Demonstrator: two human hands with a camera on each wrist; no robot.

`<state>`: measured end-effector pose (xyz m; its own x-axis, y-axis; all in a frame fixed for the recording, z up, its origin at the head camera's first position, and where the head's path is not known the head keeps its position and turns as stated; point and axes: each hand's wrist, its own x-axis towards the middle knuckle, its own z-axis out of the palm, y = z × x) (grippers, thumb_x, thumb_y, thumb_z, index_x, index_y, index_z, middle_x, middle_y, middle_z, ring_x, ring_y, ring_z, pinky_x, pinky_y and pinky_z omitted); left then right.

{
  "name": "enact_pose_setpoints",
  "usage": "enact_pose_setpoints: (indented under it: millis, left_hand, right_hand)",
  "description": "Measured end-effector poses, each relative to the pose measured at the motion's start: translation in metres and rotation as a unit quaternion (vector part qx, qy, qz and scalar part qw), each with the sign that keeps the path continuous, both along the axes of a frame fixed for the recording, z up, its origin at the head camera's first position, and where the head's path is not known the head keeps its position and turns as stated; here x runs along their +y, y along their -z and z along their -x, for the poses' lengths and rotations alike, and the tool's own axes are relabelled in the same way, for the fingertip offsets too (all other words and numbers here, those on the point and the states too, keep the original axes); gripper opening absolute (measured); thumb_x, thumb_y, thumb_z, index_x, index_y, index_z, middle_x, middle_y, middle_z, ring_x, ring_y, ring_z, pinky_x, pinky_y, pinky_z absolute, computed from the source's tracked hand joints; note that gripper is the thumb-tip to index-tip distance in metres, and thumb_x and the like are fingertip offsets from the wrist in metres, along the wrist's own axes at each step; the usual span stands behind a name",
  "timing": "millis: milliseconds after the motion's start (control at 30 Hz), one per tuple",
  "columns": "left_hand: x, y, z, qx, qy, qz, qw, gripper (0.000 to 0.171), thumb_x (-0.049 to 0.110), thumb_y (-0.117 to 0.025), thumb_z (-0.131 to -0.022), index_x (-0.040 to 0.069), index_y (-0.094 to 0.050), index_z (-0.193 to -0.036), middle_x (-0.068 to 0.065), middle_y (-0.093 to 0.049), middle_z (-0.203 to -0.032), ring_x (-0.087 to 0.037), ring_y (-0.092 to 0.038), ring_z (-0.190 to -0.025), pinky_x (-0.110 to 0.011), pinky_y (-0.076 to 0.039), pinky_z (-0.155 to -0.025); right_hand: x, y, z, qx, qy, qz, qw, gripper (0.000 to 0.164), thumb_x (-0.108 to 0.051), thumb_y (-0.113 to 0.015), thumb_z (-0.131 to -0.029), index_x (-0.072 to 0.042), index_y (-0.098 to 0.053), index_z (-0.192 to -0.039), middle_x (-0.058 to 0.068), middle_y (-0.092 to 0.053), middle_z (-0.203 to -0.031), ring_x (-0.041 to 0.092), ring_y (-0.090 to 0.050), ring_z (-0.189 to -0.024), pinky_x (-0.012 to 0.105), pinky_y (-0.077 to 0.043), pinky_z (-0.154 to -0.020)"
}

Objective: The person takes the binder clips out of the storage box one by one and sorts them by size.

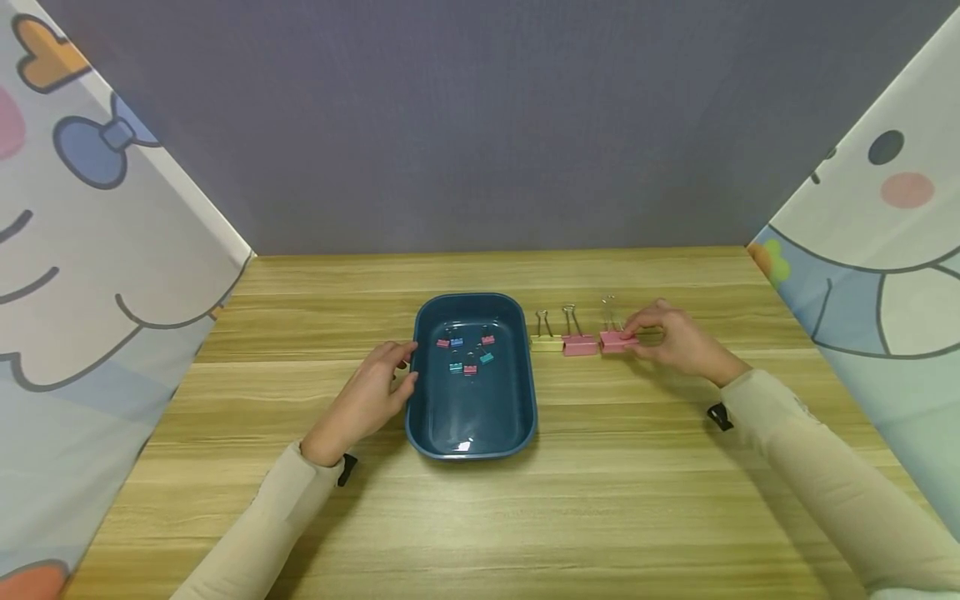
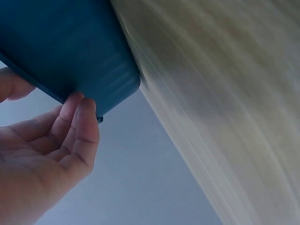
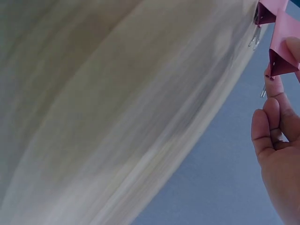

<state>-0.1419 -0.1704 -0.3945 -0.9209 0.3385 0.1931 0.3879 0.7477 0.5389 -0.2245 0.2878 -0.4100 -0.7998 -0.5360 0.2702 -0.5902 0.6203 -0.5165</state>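
My right hand (image 1: 678, 340) pinches a pink binder clip (image 1: 613, 342) at its right end, at the right of a short row. In the right wrist view that same clip (image 3: 285, 44) appears between thumb and fingers. Beside it lie another pink binder clip (image 1: 580, 346) and a yellow one (image 1: 547, 343), wire handles pointing away from me. My left hand (image 1: 367, 392) rests against the left rim of a dark blue tray (image 1: 472, 457), its fingers loosely bent. The left wrist view shows these fingertips (image 2: 86, 112) touching the tray's edge from outside.
Inside the tray lie several small binder clips, among them a blue one (image 1: 457, 342), a pink one (image 1: 470, 370) and a teal one (image 1: 487, 358). The wooden table (image 1: 480, 533) meets a grey panel (image 1: 480, 125) at the back, with cartoon-print sheets (image 1: 892, 308) at both sides.
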Motion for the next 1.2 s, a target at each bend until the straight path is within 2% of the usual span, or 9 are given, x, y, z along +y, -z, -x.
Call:
enact_pose_setpoints:
  millis: [167,433,767,1000,1200]
  left_hand:
    - [0.000,0.000,0.000,0.000,-0.001,-0.001,1.0000,0.044,0.008,-0.062,-0.090,-0.007,-0.050,-0.130,-0.015,-0.056,-0.110,-0.027,-0.052,-0.098,-0.037,-0.048,-0.074]
    - [0.000,0.000,0.000,0.004,0.000,0.001,1.0000,0.044,0.008,-0.062,-0.090,-0.006,-0.050,-0.131,-0.015,-0.055,-0.111,-0.027,-0.052,-0.098,-0.036,-0.048,-0.073]
    - [0.000,0.000,0.000,0.010,0.003,0.000,0.9999,0.044,0.008,-0.062,-0.090,-0.006,-0.050,-0.130,-0.014,-0.055,-0.109,-0.027,-0.053,-0.097,-0.036,-0.047,-0.073]
    - [0.000,0.000,0.000,0.009,0.001,0.001,1.0000,0.044,0.008,-0.062,-0.090,-0.006,-0.050,-0.130,-0.014,-0.056,-0.109,-0.027,-0.053,-0.097,-0.036,-0.048,-0.074]
    - [0.000,0.002,0.000,0.012,0.001,0.001,0.9999,0.044,0.008,-0.062,-0.090,-0.006,-0.051,-0.130,-0.013,-0.056,-0.109,-0.025,-0.052,-0.096,-0.036,-0.048,-0.073]
  right_hand:
    - [0.000,0.002,0.002,-0.020,0.002,-0.003,1.000,0.024,0.004,-0.079,-0.071,-0.012,-0.072,-0.087,0.000,-0.067,-0.093,0.025,-0.049,-0.087,0.047,-0.041,-0.072]
    - [0.000,0.007,0.008,-0.019,-0.002,-0.021,1.000,0.022,0.002,-0.079,-0.073,-0.012,-0.072,-0.087,-0.004,-0.068,-0.089,0.024,-0.049,-0.083,0.040,-0.039,-0.071]
    - [0.000,0.007,0.011,-0.069,0.021,-0.052,0.996,0.015,-0.009,-0.076,-0.080,-0.019,-0.073,-0.090,-0.003,-0.062,-0.091,0.022,-0.043,-0.077,0.035,-0.037,-0.064]
    - [-0.001,0.006,0.012,-0.068,0.019,-0.059,0.996,0.017,-0.005,-0.075,-0.079,-0.018,-0.072,-0.089,-0.004,-0.063,-0.089,0.021,-0.045,-0.079,0.036,-0.039,-0.066]
    - [0.000,0.010,0.013,-0.056,0.001,-0.042,0.998,0.020,-0.002,-0.076,-0.074,-0.016,-0.072,-0.088,-0.001,-0.065,-0.094,0.022,-0.048,-0.088,0.041,-0.039,-0.075]
